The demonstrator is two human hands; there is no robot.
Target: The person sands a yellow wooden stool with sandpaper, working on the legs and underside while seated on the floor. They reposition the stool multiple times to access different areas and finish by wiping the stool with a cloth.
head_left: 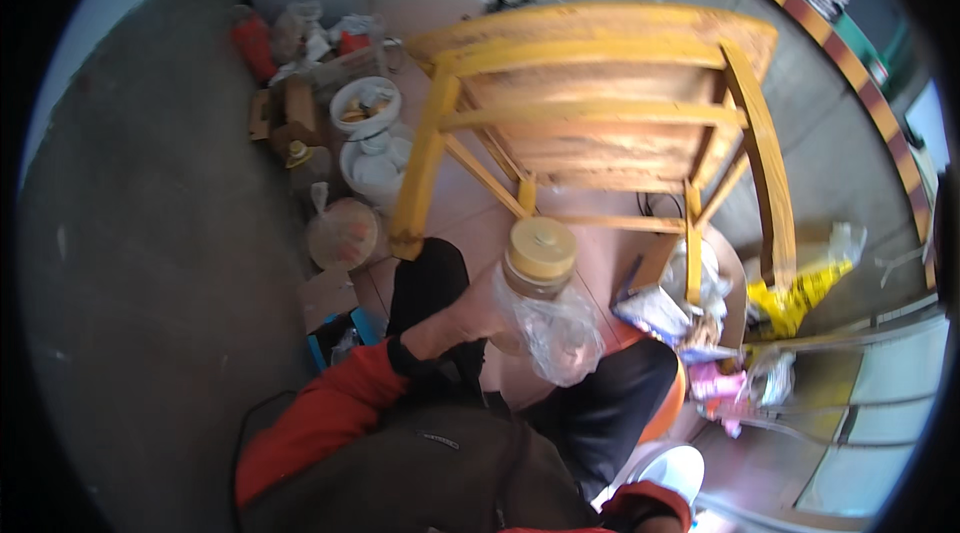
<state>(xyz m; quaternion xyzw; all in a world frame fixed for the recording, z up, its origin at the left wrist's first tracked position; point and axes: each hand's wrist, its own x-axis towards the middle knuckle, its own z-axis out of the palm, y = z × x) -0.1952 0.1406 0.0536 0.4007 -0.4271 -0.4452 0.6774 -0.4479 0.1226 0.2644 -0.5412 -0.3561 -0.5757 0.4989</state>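
My left hand (pixel 462 326) reaches in from the lower left, its fingers closed round a jar. The jar (pixel 540 258) has a pale yellow lid facing up, and it is held above my lap, between my knees. A crumpled clear plastic bag (pixel 565 338) wraps the jar's lower part and covers some of my fingers. Of my right arm only the red sleeve (pixel 655 501) with its dark cuff shows at the lower edge; the hand is cut off there.
A yellow wooden stool (pixel 600 115) stands tipped in front of me, underside and legs facing me. White buckets (pixel 350 173), a cardboard box (pixel 299 108) and bagged goods lie at the left. To the right are a yellow plastic bag (pixel 808 295) and a white basin (pixel 672 473).
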